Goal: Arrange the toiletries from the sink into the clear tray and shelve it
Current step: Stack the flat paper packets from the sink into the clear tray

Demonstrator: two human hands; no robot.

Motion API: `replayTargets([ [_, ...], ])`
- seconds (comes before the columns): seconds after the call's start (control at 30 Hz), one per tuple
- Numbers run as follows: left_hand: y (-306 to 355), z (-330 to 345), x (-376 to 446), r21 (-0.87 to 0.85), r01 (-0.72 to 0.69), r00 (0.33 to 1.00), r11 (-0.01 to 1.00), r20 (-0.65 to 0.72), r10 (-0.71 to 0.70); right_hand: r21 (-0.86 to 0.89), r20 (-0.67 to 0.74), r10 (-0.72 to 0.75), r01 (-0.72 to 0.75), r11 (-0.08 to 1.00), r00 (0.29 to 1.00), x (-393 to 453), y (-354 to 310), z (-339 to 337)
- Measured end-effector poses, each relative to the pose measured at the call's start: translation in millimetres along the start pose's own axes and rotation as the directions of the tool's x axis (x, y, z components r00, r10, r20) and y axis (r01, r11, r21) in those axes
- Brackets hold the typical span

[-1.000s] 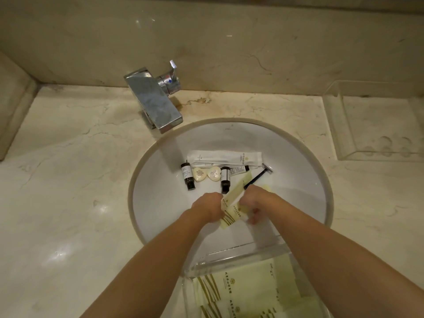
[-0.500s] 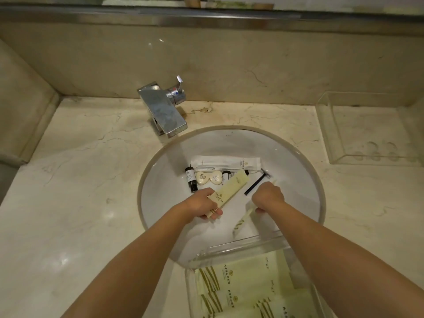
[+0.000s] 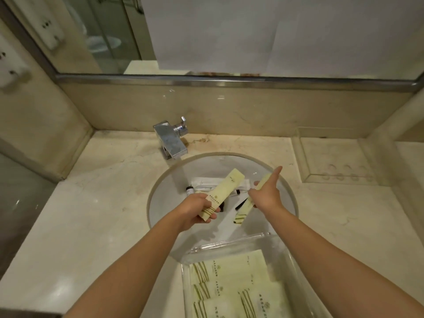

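Pale-green packets: two long sachets are lifted over the sink (image 3: 160, 191), one per hand; several matching packets already lie flat in the clear tray (image 3: 231, 245) at 6 o'clock, at the basin's near rim.
Left hand (image 3: 197, 208): closed around the lower end of the left packet (image 3: 221, 193), thumb on top, so the packet angles up toward 1 o'clock.
Right hand (image 3: 266, 195): grips the right packet (image 3: 243, 211) mid-length, forefinger stretched toward 1 o'clock; the packet's striped end hangs toward 7 o'clock.
Arms: both forearms reach in from 6 o'clock and converge over the bowl; wrists look fairly level.
Left in basin: a white tube (image 3: 206, 181), a small dark bottle (image 3: 190, 191) and a black-handled item (image 3: 241, 204), partly hidden behind the packets, lie near 12 o'clock of the bowl.
Doing it well: I would bring both packets back to 6 o'clock, turn them to match the laid ones, and set them flat side by side, leaving room for the bottles.
Risk: thin sachets bend; hold nearer the middle.
Shelf: cannot tell where it is.
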State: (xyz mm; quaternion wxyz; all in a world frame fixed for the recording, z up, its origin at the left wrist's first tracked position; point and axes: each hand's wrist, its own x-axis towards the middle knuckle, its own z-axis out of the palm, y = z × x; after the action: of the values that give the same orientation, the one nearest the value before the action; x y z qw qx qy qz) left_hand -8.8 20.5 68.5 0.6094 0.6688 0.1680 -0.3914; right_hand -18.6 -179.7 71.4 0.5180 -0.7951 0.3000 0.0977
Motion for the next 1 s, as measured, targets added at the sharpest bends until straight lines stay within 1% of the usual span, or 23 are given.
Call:
replayTargets([
  [0.07, 0.3, 3.6, -15.4, -0.01, -0.02, 1.0, 1.0, 0.017, 0.02, 0.037, 0.016, 0.003, -0.004, 0.999, 1.0, -5.3, 3.0, -2.1],
  [0.13, -2.8, 7.6, -28.0, -0.015, -0.03, 0.999, 0.999, 0.028, 0.031, 0.124, 0.042, 0.061, -0.066, 0.99, 0.997, -14.3, 3.6, -6.7],
  [0.2, -7.7, 11.7, -38.1, -0.027, -0.032, 0.999, 0.999, 0.026, 0.033, 0.231, 0.107, 0.105, -0.127, 0.965, 0.989, -25.7, 4.8, -13.5],
  [0.27, -13.0, 16.4, -47.1, -0.057, -0.028, 0.999, 0.998, 0.017, 0.029, 0.315, 0.167, 0.093, -0.142, 0.938, 0.982, -40.1, 8.5, -20.0],
  [0.4, -23.4, 26.4, -66.3, -0.092, -0.014, 1.0, 0.996, -0.011, 0.013, 0.343, 0.208, 0.134, -0.2, 0.918, 0.969, -56.7, 23.5, -28.2],
  [0.5, -33.8, 30.4, -79.1, -0.093, -0.008, 0.999, 0.996, -0.04, 0.005, 0.44, 0.261, 0.184, -0.286, 0.852, 0.948, -66.3, 34.1, -31.8],
  [0.6, -49.9, 28.1, -87.3, -0.005, -0.017, 0.998, 1.0, -0.067, 0.017, 0.514, 0.279, 0.196, -0.319, 0.796, 0.94, -71.6, 44.5, -34.3],
  [0.7, -67.0, 21.6, -93.7, 0.118, -0.03, 0.995, 0.993, -0.095, 0.041, 0.568, 0.211, 0.226, -0.308, 0.763, 0.951, -79.3, 50.7, -35.4],
  [0.8, -80.9, 18.1, -101.0, 0.28, -0.021, 0.989, 0.96, -0.132, 0.06, 0.61, 0.17, 0.271, -0.317, 0.727, 0.948, -85.7, 53.7, -36.2],
  [0.87, -88.3, 18.0, -104.8, 0.356, -0.019, 0.989, 0.934, -0.131, 0.07, 0.556, 0.169, 0.262, -0.311, 0.771, 0.95, -87.5, 58.1, -35.6],
  [0.93, -93.5, 19.4, -107.3, 0.417, -0.026, 0.989, 0.909, -0.124, 0.085, 0.47, 0.172, 0.212, -0.269, 0.84, 0.962, -89.6, 62.8, -34.0],
  [1.0, -96.7, 22.6, -108.4, 0.469, -0.04, 0.987, 0.882, -0.117, 0.107, 0.433, 0.156, 0.174, -0.226, 0.873, 0.972, -88.3, 70.1, -31.2],
])
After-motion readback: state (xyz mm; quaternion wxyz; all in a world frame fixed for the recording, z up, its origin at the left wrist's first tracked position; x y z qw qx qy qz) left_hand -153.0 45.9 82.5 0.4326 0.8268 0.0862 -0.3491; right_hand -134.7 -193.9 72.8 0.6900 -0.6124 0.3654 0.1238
